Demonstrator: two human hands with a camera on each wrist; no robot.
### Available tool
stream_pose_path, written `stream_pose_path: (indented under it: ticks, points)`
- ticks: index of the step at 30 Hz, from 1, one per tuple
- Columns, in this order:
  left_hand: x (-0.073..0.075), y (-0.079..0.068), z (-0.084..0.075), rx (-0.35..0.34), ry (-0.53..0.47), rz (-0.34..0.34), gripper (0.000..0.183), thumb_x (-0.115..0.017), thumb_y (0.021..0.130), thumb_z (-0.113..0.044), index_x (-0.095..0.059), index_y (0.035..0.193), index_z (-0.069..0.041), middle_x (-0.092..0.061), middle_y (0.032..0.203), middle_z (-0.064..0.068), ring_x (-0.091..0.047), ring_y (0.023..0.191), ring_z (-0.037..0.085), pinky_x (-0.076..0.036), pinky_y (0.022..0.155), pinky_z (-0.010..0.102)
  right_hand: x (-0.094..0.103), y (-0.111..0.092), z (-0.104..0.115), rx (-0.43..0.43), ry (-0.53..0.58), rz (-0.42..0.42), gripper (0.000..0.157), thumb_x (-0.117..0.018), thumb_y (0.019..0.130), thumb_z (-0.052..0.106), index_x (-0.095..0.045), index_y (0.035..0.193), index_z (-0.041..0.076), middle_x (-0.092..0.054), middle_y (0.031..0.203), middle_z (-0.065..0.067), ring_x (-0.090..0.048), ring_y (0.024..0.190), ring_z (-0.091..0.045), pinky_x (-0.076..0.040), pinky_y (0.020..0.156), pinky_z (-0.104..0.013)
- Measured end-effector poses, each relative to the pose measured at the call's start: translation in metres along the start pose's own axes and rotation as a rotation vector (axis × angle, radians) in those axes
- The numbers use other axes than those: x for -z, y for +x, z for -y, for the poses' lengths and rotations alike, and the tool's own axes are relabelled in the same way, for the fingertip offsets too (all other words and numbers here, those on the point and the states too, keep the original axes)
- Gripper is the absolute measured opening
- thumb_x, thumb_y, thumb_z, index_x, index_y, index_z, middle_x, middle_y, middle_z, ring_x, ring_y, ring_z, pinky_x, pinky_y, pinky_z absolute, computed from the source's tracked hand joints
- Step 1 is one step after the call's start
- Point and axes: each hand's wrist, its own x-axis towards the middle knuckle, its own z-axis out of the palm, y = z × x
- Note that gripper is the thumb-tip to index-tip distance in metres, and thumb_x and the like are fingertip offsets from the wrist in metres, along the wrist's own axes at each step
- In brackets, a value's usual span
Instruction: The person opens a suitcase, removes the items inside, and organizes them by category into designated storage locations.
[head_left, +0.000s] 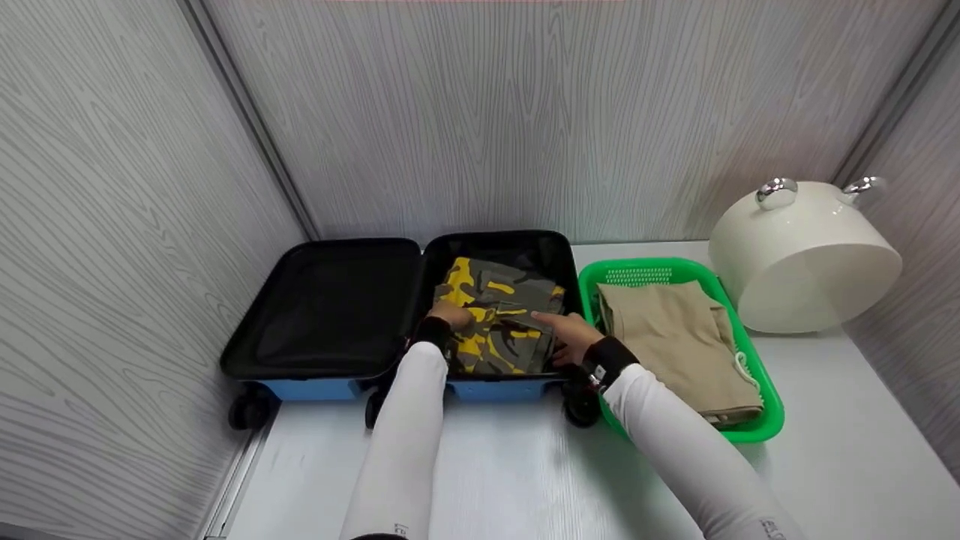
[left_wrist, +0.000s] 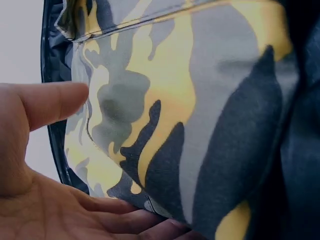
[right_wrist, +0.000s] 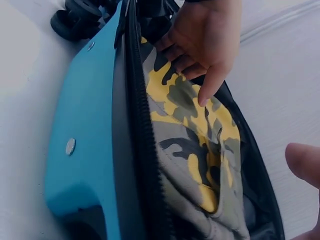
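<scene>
A folded camouflage garment [head_left: 510,330], yellow, grey and black, lies in the right half of an open suitcase [head_left: 495,388]. At the garment's left side is my left hand [head_left: 453,313]. In the left wrist view that hand [left_wrist: 65,210] has its thumb [left_wrist: 60,102] straight and its fingers along the garment's edge, the fingertips hidden there. My right hand [head_left: 571,337] is at the garment's right side, thumb extended toward its top and fingers lower down. Only part of this hand [right_wrist: 306,165] shows at the edge of the right wrist view.
To the left lies the suitcase's black-lined other half [head_left: 337,315]. A green basket [head_left: 772,420] with folded beige cloth [head_left: 675,345] stands right of the suitcase. Behind it, a white pot-like container [head_left: 795,247] with chrome handles lies on its side. Wood-grain panels [head_left: 465,120] enclose the white table [head_left: 495,480].
</scene>
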Motion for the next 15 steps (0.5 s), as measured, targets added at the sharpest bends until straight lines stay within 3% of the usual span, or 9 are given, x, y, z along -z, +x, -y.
stream_pose_path:
  ticks: [2, 3, 4, 6, 8, 10, 12, 15]
  points:
    - [0.001, 0.003, 0.001, -0.010, 0.040, 0.038, 0.016, -0.059, 0.096, -0.018, -0.060, 0.088, -0.004, -0.058, 0.103, 0.015, -0.052, 0.086, 0.023, -0.043, 0.079, 0.033, -0.001, 0.003, -0.002, -0.006, -0.001, 0.003, 0.101, -0.059, 0.112, 0.038, 0.015, 0.172, 0.005, -0.004, 0.177, -0.035, -0.023, 0.158, -0.065, -0.034, 0.126, -0.066]
    - [0.002, -0.004, -0.005, 0.005, 0.075, 0.040, 0.020, -0.057, 0.100, -0.019, -0.064, 0.095, -0.001, -0.062, 0.111, 0.018, -0.055, 0.093, 0.025, -0.045, 0.084, 0.033, -0.001, 0.005, -0.004, -0.007, -0.005, 0.007, 0.100, -0.059, 0.112, 0.037, 0.015, 0.172, 0.005, -0.002, 0.178, -0.033, -0.023, 0.158, -0.065, -0.034, 0.126, -0.066]
    - [0.002, -0.003, -0.005, 0.005, 0.097, 0.047, 0.028, -0.058, 0.102, -0.022, -0.067, 0.107, 0.003, -0.064, 0.123, 0.021, -0.059, 0.102, 0.027, -0.047, 0.090, 0.034, -0.001, 0.006, -0.005, -0.008, -0.011, 0.008, 0.099, -0.059, 0.112, 0.037, 0.014, 0.172, 0.005, -0.002, 0.179, -0.031, -0.023, 0.158, -0.064, -0.034, 0.126, -0.066]
    - [0.004, -0.004, -0.004, 0.013, 0.116, 0.075, 0.042, -0.060, 0.105, -0.027, -0.066, 0.129, 0.007, -0.061, 0.143, 0.025, -0.061, 0.115, 0.031, -0.048, 0.098, 0.037, -0.001, 0.009, -0.006, -0.009, -0.030, 0.006, 0.098, -0.059, 0.112, 0.036, 0.011, 0.172, 0.004, -0.002, 0.180, -0.028, -0.025, 0.158, -0.062, -0.035, 0.126, -0.064]
    - [0.005, -0.006, -0.003, 0.012, 0.111, 0.074, 0.051, -0.061, 0.107, -0.031, -0.061, 0.140, 0.007, -0.057, 0.150, 0.026, -0.060, 0.117, 0.030, -0.047, 0.100, 0.037, -0.002, 0.011, -0.008, -0.004, -0.055, 0.002, 0.096, -0.059, 0.112, 0.035, 0.008, 0.173, 0.003, -0.004, 0.181, -0.026, -0.028, 0.158, -0.060, -0.037, 0.126, -0.063]
    - [0.005, -0.007, -0.002, -0.003, 0.109, 0.078, 0.047, -0.061, 0.108, -0.030, -0.064, 0.136, 0.007, -0.060, 0.143, 0.025, -0.061, 0.106, 0.027, -0.047, 0.096, 0.035, -0.002, 0.012, -0.009, 0.002, -0.073, -0.003, 0.094, -0.059, 0.112, 0.034, 0.004, 0.173, 0.002, -0.006, 0.180, -0.026, -0.029, 0.159, -0.057, -0.038, 0.125, -0.062]
    - [0.004, -0.007, -0.002, -0.019, 0.099, 0.057, 0.035, -0.064, 0.106, -0.027, -0.069, 0.121, 0.005, -0.066, 0.124, 0.020, -0.058, 0.089, 0.021, -0.047, 0.086, 0.032, -0.003, 0.011, -0.011, 0.012, -0.085, -0.005, 0.093, -0.059, 0.111, 0.033, 0.004, 0.173, 0.001, -0.007, 0.180, -0.026, -0.028, 0.160, -0.054, -0.039, 0.125, -0.061]
    - [0.000, 0.000, -0.004, -0.012, 0.158, 0.034, 0.021, -0.066, 0.103, -0.021, -0.070, 0.100, -0.001, -0.062, 0.096, 0.010, -0.052, 0.073, 0.014, -0.045, 0.075, 0.029, -0.004, 0.011, -0.013, 0.032, -0.105, -0.003, 0.093, -0.058, 0.111, 0.032, 0.004, 0.172, 0.000, -0.003, 0.181, -0.025, -0.021, 0.164, -0.050, -0.034, 0.128, -0.060]
